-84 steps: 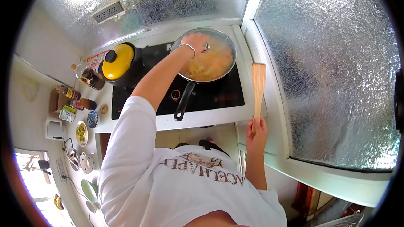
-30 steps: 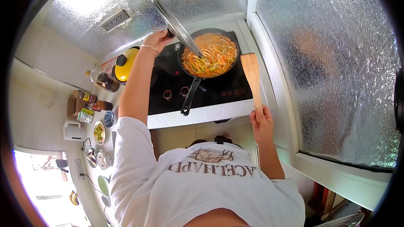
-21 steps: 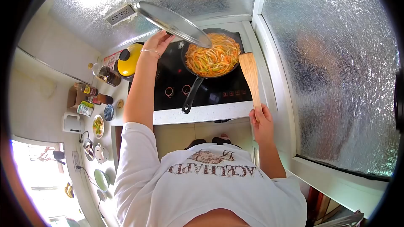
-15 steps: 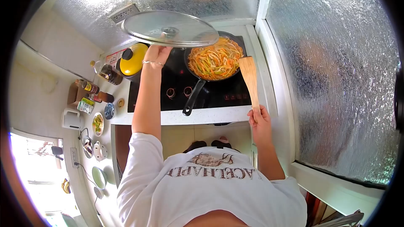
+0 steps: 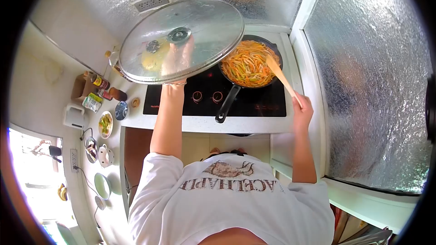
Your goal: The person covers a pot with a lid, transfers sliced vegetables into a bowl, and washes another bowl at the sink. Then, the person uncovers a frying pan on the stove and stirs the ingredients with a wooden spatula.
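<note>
My left hand (image 5: 178,59) grips the knob of a glass lid (image 5: 209,22) from beneath and holds it raised and tilted, left of the frying pan (image 5: 278,51). Through the glass the fingers show blurred. In my right hand (image 5: 302,106) is a wooden spatula (image 5: 282,78), its blade touching the right side of the food. Shredded vegetables (image 5: 247,66), orange and pale green, fill the black pan. The pan's handle (image 5: 228,104) points toward me, and neither hand is on it.
Under the pan is a black cooktop (image 5: 195,104). Behind the lid a yellow pot shows through the glass. Along the left counter stand bottles (image 5: 100,81), a plate of food (image 5: 106,124), a blue patterned bowl (image 5: 121,110) and a green bowl (image 5: 102,186). A textured glass panel (image 5: 363,86) rises on the right.
The lid has moved left and tipped so that its face shows more widely. The spatula has gone from beside the pan to the food inside it.
</note>
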### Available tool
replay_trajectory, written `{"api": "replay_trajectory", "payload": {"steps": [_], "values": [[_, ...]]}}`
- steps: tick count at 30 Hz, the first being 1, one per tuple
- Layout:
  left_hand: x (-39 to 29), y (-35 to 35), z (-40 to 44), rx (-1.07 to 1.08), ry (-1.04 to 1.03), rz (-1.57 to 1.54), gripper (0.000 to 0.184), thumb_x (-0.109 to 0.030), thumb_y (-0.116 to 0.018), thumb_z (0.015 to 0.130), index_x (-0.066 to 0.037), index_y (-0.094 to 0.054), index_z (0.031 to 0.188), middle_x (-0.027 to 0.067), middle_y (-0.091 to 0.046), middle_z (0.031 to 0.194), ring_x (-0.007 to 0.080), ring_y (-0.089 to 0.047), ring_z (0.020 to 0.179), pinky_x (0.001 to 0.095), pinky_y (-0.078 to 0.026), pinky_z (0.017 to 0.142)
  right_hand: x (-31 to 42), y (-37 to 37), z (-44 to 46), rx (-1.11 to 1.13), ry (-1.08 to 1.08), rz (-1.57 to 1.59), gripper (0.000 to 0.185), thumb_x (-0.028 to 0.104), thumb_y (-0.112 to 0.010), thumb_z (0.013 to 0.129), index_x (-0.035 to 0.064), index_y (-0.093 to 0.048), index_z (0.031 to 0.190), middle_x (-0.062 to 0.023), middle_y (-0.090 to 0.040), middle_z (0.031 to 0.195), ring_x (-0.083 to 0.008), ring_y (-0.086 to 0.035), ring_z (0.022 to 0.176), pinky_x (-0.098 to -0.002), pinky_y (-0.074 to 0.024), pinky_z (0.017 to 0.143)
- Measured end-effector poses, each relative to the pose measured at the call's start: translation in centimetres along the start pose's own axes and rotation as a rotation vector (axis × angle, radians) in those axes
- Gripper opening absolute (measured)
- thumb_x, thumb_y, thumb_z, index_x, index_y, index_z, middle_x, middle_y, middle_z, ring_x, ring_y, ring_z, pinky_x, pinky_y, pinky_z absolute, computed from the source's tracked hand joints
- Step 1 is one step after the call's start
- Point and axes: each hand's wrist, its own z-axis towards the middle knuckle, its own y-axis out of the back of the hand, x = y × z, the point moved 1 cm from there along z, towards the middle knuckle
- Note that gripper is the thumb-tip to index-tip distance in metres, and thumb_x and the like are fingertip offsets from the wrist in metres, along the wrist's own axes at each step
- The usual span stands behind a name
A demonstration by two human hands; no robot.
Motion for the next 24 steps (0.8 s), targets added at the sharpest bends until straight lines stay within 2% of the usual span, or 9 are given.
{"api": "replay_trajectory", "payload": {"steps": [2,4,9,11,13,15,20,23,24], "values": [[0.6,2.0,-0.6,-0.145,0.034,0.559,0.038,-0.023,-0.049,0.087,0.0,-0.042,0.117,0.0107,-0.049,0.116,0.0213,-0.042,0.111,0.0345,-0.03,0.103,1.4,-0.8,1.7,0.058,0.187,-0.079,0.017,0.006,-0.058,0.079,0.0013,-0.062,0.095,-0.0111,-0.06,0.082,-0.0199,-0.058,0.068,-0.0286,-0.0448,0.061],[4.5,6.3,-0.9,-0.151,-0.114,-0.852,0.043,-0.022,-0.052,0.086,0.002,-0.04,0.119,0.0127,-0.046,0.12,0.0233,-0.043,0.111,0.0351,-0.032,0.102,1.6,-2.7,3.1,0.101,0.251,-0.109,0.016,0.006,-0.058,0.079,0.0019,-0.063,0.094,-0.0126,-0.06,0.082,-0.0229,-0.058,0.071,-0.0301,-0.0453,0.062],[4.6,13.0,-2.3,-0.214,-0.053,-1.039,0.04,-0.014,-0.051,0.087,0.002,-0.038,0.122,0.0139,-0.045,0.121,0.024,-0.045,0.111,0.036,-0.033,0.102,2.2,-9.7,7.9,0.23,0.451,-0.304,0.02,0.003,-0.054,0.078,0.0044,-0.062,0.096,-0.0151,-0.061,0.088,-0.0307,-0.058,0.078,-0.033,-0.0459,0.067],[2.1,13.3,-4.3,-0.353,-0.067,-0.081,0.035,-0.009,-0.043,0.09,0.004,-0.036,0.123,0.0126,-0.045,0.122,0.0219,-0.043,0.112,0.034,-0.032,0.103,2.1,-12.6,9.4,0.307,0.451,-0.405,0.019,0.007,-0.048,0.078,0.0049,-0.062,0.091,-0.0157,-0.059,0.088,-0.0326,-0.058,0.08,-0.0396,-0.0456,0.067],[2.4,14.4,-6.0,-0.395,-0.045,0.02,0.034,-0.007,-0.039,0.091,0.004,-0.035,0.123,0.0119,-0.044,0.122,0.0206,-0.041,0.113,0.0322,-0.03,0.103,0.6,-15.1,10.6,0.371,0.51,-0.469,0.018,0.008,-0.048,0.078,0.0045,-0.061,0.09,-0.0159,-0.059,0.088,-0.0332,-0.057,0.08,-0.0401,-0.0453,0.067],[4.6,18.3,-6.3,-0.345,-0.048,-1.206,0.033,-0.006,-0.033,0.093,0.005,-0.034,0.124,0.0101,-0.041,0.125,0.0176,-0.038,0.114,0.0279,-0.028,0.105,0.3,-15.9,10.3,0.431,0.564,-0.532,0.017,0.009,-0.047,0.079,0.0041,-0.061,0.088,-0.016,-0.059,0.088,-0.0338,-0.057,0.08,-0.0406,-0.045,0.067],[7.7,22.3,-7.5,-0.354,-0.019,-0.418,0.035,-0.011,-0.036,0.093,0.005,-0.034,0.124,0.0101,-0.041,0.125,0.0178,-0.037,0.115,0.0282,-0.027,0.105,3.9,-12.1,7.6,0.666,0.554,-0.534,0.013,0.006,-0.054,0.078,0.0029,-0.062,0.088,-0.0159,-0.06,0.087,-0.0325,-0.057,0.078,-0.0377,-0.0456,0.067],[6.9,21.0,-8.8,-0.481,-0.025,-0.837,0.037,-0.014,-0.041,0.092,0.004,-0.037,0.124,0.0092,-0.043,0.124,0.0163,-0.039,0.114,0.0267,-0.028,0.102,7.3,-8.7,6.7,0.635,0.484,-0.322,0.013,0.005,-0.056,0.078,0.002,-0.062,0.089,-0.0158,-0.06,0.087,-0.0317,-0.058,0.077,-0.0366,-0.0462,0.067],[7.0,21.1,-9.1,-0.492,-0.003,-0.327,0.037,-0.016,-0.043,0.092,0.004,-0.039,0.123,0.008,-0.044,0.123,0.015,-0.039,0.113,0.0254,-0.028,0.1,7.8,-8.1,6.0,0.636,0.484,-0.325,0.013,0.005,-0.056,0.078,0.002,-0.062,0.089,-0.0158,-0.06,0.087,-0.0317,-0.058,0.077,-0.0366,-0.0462,0.067]]}}
